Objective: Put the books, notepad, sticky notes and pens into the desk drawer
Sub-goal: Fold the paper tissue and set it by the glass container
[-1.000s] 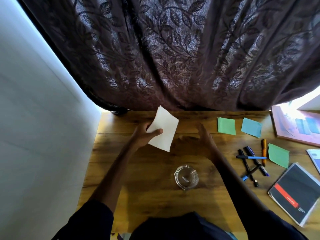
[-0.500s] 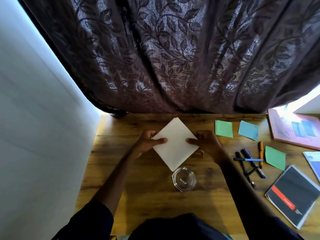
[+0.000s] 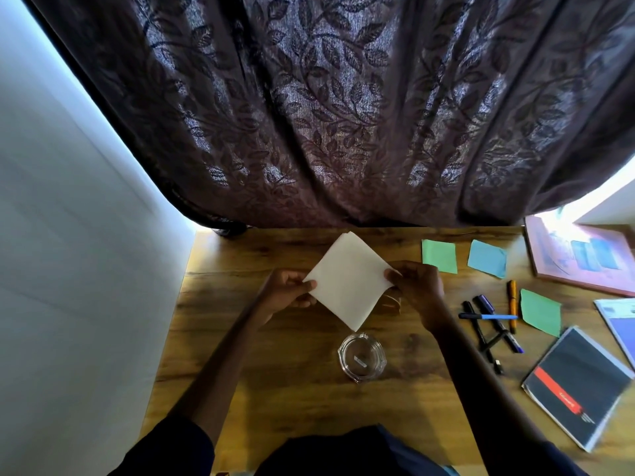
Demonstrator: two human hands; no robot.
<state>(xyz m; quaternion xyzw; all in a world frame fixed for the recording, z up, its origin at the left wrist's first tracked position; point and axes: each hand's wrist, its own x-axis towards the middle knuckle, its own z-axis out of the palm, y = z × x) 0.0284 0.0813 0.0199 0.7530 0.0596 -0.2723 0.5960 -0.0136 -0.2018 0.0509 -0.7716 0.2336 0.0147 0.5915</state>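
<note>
A white square of folded paper or tissue (image 3: 348, 280) is held above the wooden desk (image 3: 275, 389) by both hands. My left hand (image 3: 287, 293) pinches its left corner and my right hand (image 3: 417, 286) pinches its right corner. To the right lie two green sticky notes (image 3: 439, 255) (image 3: 540, 312) and a blue sticky note (image 3: 487, 258). Several pens (image 3: 491, 324) lie crossed beside them, with an orange pen (image 3: 512, 304). A black notepad with a red stripe (image 3: 577, 386) sits at the front right. A pink book (image 3: 580, 255) lies at the back right. No drawer is visible.
A clear glass ashtray (image 3: 361, 360) stands on the desk just in front of the paper. A dark patterned curtain (image 3: 343, 115) hangs behind the desk and a white wall (image 3: 68, 269) borders its left. Another blue-covered book (image 3: 622, 324) is cut off at the right edge.
A second ago only my left hand held the white paper. My right hand has come in and taken its right corner, and the paper now hangs flat between both hands.
</note>
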